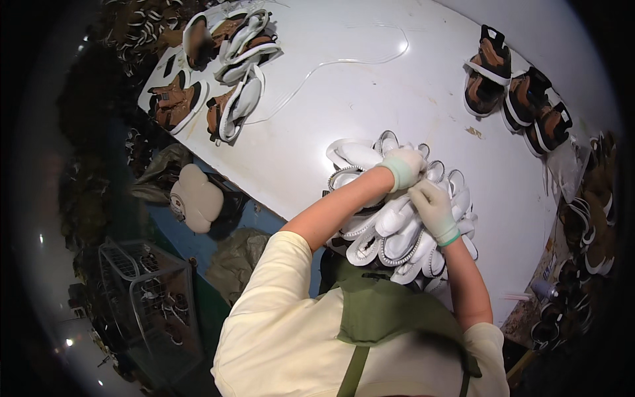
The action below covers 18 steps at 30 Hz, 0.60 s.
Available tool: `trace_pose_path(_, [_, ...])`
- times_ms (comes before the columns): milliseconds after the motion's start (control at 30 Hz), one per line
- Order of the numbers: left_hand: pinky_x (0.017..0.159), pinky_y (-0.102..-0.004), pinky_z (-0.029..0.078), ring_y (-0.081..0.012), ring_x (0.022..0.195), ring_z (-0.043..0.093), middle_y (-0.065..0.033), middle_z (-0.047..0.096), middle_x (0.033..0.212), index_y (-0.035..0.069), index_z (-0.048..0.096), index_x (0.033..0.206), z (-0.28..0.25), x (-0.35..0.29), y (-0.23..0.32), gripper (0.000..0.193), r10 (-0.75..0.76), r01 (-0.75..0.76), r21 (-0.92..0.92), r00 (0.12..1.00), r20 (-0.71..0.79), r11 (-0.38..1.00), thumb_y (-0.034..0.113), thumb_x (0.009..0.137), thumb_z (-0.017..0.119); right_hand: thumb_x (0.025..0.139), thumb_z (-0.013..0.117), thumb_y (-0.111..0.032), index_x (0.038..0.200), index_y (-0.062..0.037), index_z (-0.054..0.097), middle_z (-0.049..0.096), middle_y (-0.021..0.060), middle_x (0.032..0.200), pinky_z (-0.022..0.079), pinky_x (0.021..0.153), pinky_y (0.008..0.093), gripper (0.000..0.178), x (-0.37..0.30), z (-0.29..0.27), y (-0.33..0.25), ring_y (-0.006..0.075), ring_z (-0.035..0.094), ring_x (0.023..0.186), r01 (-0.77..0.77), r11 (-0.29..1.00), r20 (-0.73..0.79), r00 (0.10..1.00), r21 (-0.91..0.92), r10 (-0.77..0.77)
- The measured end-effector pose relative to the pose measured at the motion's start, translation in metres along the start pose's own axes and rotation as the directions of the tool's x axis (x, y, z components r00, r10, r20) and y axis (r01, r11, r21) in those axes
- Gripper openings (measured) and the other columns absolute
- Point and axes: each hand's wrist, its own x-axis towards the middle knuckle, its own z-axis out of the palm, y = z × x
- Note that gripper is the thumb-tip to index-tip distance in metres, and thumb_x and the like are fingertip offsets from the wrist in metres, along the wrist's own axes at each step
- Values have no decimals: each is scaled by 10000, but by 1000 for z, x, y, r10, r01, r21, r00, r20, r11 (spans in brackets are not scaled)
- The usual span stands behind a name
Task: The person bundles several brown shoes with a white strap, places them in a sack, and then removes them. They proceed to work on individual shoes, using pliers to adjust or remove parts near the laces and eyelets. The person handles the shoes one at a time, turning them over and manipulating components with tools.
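Observation:
A heap of white shoe soles (398,246) with stitched-looking rims lies on the table's near edge, right in front of my body. My left hand (405,165), in a pale glove with a green cuff, rests over the far part of the heap with its fingers curled. Close beside it, my right hand (433,206) is gloved too, its fingers drawn together and pointing toward the left hand. Whatever is between the fingers of either hand is hidden or too small to name. Both hands touch or hover just over the soles.
Brown and black shoes (177,102) with white soles sit at the white table's (344,86) far left. More shoes (529,99) line the right edge. A clear cord (324,64) crosses the tabletop. Left of the table are a beige stool seat (197,198) and a grey basket (159,271).

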Motion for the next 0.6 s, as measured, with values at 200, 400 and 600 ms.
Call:
trace_pose_path(200, [703, -311, 510, -197, 702, 623, -93, 699, 870, 39, 702, 993, -9, -27, -13, 356, 37, -93, -642, 994, -101, 761, 346, 922, 537, 908, 597, -140, 935, -5, 648, 630, 89, 825, 468, 718, 296, 146, 5, -2, 9, 182, 594, 757, -219, 973, -318, 919, 79, 233])
trace_pose_path(400, [439, -286, 338, -112, 480, 425, -4, 481, 551, 99, 518, 669, -6, -29, -9, 370, -164, -90, -856, 966, -199, 508, 330, 956, 485, 865, 597, -263, 983, -86, 632, 647, 146, 931, 502, 718, 436, 215, 9, 12, 8, 348, 634, 812, -29, 889, -174, 983, -457, -58])
trace_pose_path(600, [488, -299, 297, -145, 498, 326, 0, 362, 568, 148, 407, 638, -105, -41, 7, 363, -262, -493, -800, 768, -585, 341, 236, 990, 403, 878, 586, -285, 892, -100, 586, 638, 127, 897, 492, 673, 472, 186, 1, 13, 23, 355, 623, 773, -50, 856, -151, 988, -514, -33])
